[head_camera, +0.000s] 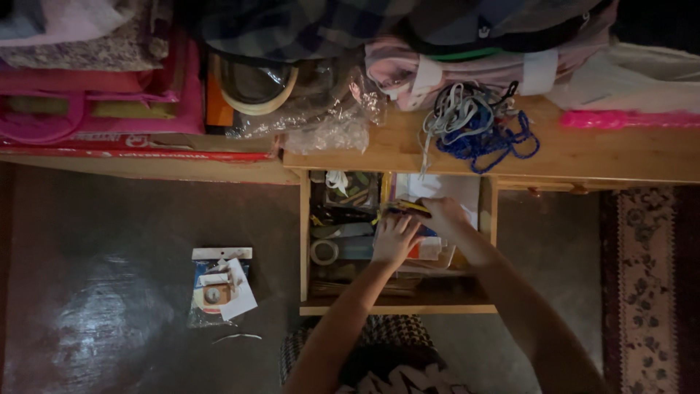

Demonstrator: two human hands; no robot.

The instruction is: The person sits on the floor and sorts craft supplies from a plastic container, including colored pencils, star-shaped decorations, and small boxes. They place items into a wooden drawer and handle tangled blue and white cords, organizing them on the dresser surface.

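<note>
Overhead view of an open wooden drawer (pixel 305 241) pulled out from under a tabletop (pixel 605 153), read from left to right. On the dark floor (pixel 109 292) at far left lay a clear packet (pixel 217 286) of small white items, well apart from the drawer. Inside the drawer's left half sat a roll of tape (pixel 324 252) among dim clutter too dark to identify. The left hand (pixel 394 239) rested palm down on the drawer's contents, fingers spread, its grip apart and closed on nothing visible. Just above and to its right, the right hand (pixel 443 217) had its grip pinched on the near end of a slim yellow-and-dark object (pixel 403 208), possibly a tool or pen. That object lay with its long axis roughly across the drawer, extending leftward from the right grip, so the right hand was the nearer. On the tabletop above lay a tangle of blue and grey cords (pixel 477 124).
</note>
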